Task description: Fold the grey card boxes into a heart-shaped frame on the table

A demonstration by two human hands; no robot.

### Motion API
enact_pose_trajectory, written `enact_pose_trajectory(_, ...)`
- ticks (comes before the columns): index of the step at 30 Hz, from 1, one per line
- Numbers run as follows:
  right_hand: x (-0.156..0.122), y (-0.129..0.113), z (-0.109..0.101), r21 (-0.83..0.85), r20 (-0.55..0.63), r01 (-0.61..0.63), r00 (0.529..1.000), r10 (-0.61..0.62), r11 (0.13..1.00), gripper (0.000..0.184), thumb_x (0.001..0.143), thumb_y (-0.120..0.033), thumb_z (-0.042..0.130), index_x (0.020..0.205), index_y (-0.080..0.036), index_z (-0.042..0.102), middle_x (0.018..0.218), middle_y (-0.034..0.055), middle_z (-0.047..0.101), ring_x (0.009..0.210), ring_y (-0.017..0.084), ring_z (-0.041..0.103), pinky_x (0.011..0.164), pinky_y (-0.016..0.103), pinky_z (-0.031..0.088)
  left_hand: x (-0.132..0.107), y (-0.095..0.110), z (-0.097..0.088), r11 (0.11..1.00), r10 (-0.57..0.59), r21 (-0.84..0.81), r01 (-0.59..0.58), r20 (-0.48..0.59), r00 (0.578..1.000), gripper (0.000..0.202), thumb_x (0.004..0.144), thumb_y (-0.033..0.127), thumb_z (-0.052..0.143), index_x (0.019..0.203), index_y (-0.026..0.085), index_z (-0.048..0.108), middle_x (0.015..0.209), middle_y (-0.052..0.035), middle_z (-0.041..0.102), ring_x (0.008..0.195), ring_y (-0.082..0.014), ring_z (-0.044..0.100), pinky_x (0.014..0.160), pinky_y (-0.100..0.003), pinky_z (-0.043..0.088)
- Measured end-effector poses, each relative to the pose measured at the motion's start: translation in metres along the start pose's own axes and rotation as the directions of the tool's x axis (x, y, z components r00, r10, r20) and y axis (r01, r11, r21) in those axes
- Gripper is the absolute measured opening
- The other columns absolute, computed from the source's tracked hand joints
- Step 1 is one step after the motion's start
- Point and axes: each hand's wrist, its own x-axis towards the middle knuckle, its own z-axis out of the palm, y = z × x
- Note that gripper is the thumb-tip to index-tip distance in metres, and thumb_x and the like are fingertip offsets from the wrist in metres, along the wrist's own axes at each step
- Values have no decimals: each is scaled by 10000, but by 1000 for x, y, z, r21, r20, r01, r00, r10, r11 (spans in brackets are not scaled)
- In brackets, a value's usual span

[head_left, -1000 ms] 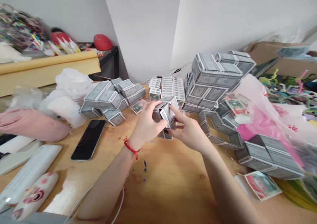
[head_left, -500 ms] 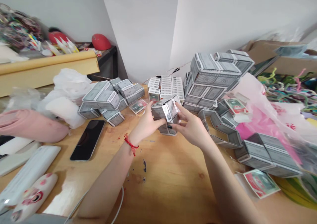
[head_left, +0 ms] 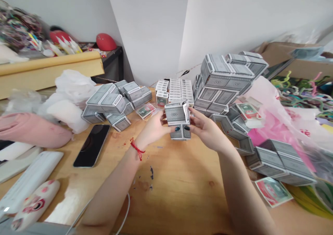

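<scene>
My left hand [head_left: 153, 128] and my right hand [head_left: 205, 129] together hold a small block of grey patterned card packs [head_left: 178, 120] above the wooden table [head_left: 177, 179]. The left hand grips it from the left with the thumb underneath; a red string is tied round that wrist. The right hand pinches its right side, dark-painted nails pressed against the lower packs. Behind the block stand rows of white packs [head_left: 175, 89]. A tall stack of grey packs [head_left: 223, 79] rises to the right.
A heap of grey packs [head_left: 114, 101] lies at back left, a black phone [head_left: 92, 145] beside it. A chain of packs [head_left: 270, 155] curves along the right, by a pink plastic bag [head_left: 270, 120]. White plastic [head_left: 70, 96], pink cloth [head_left: 31, 132] and a keyboard [head_left: 26, 184] sit at the left.
Both hands have lifted the block of packs slightly and turned it, so its patterned face points towards me. The right hand shifted to the block's right side.
</scene>
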Motion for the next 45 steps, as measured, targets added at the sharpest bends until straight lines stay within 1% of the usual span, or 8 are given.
enact_pose_trajectory(6, 2, -1, -2, 74, -20, -7, 1000, 8, 997, 726, 740, -251, 613, 1381, -230, 272, 1214, 77, 570, 1138, 228, 509, 964, 438, 402, 0, 2, 8, 998, -13, -64, 9, -65, 998, 593, 631, 182, 724, 1161, 145, 459, 1260, -145, 506, 1080, -234, 549, 930, -409, 446)
enact_pose_trajectory(13, 1, -10, -4, 208, 9, -47, 999, 46, 977, 701, 740, -332, 645, 1358, -234, 331, 1135, 90, 626, 1013, 234, 593, 896, 458, 454, 0, 4, 6, 996, -45, -88, 35, -113, 993, 569, 645, 223, 723, 1153, 146, 480, 1308, -144, 459, 1114, -241, 520, 929, -396, 448)
enact_pose_trajectory(17, 1, -9, -5, 238, -18, -71, 997, 78, 969, 716, 717, -335, 671, 1349, -235, 351, 1123, 92, 633, 1000, 234, 599, 894, 464, 456, -1, 2, 9, 998, -21, -63, 13, -124, 992, 583, 657, 251, 715, 1172, 143, 466, 1290, -150, 474, 1111, -243, 521, 915, -388, 457)
enact_pose_trajectory(22, 2, -5, -4, 287, -43, -41, 998, 55, 957, 752, 690, -308, 694, 1351, -233, 344, 1132, 93, 626, 1023, 231, 585, 900, 467, 452, -5, 4, 20, 997, 71, 46, -65, -148, 986, 439, 788, 273, 574, 1198, 176, 451, 1261, -109, 511, 1108, -215, 529, 929, -368, 445)
enact_pose_trajectory(26, 4, -2, -3, 280, -61, -36, 997, 55, 959, 767, 677, -280, 704, 1351, -228, 341, 1096, 89, 644, 1008, 229, 592, 887, 462, 462, -11, 10, 27, 979, 82, 196, -48, -168, 982, 495, 739, 259, 625, 1199, 191, 455, 1210, -97, 554, 1103, -230, 531, 918, -375, 449)
enact_pose_trajectory(31, 4, 1, -3, 222, -73, -18, 997, 35, 975, 778, 638, -254, 732, 1330, -215, 378, 1105, 85, 640, 1046, 240, 577, 905, 446, 458, -16, 21, 24, 962, 69, 271, -17, -182, 981, 575, 691, 246, 668, 1213, 220, 429, 1192, -82, 568, 1060, -222, 559, 884, -370, 470)
enact_pose_trajectory(39, 5, 3, 3, 139, -187, 7, 982, 19, 990, 777, 616, -282, 739, 1317, -221, 407, 1149, 84, 620, 1125, 258, 525, 925, 440, 449, -14, 20, 23, 976, 64, 219, -22, -186, 981, 592, 701, 230, 655, 1231, 246, 391, 1209, -76, 551, 1036, -212, 571, 856, -355, 483)
enact_pose_trajectory(45, 5, -1, 12, 117, -162, 16, 987, 3, 993, 865, 588, -276, 746, 1352, -216, 345, 1161, 83, 606, 1109, 257, 530, 906, 427, 457, -12, 15, 24, 979, 91, 193, -58, -167, 982, 670, 673, 181, 669, 1257, 214, 341, 1226, -104, 532, 1085, -222, 545, 911, -380, 452)
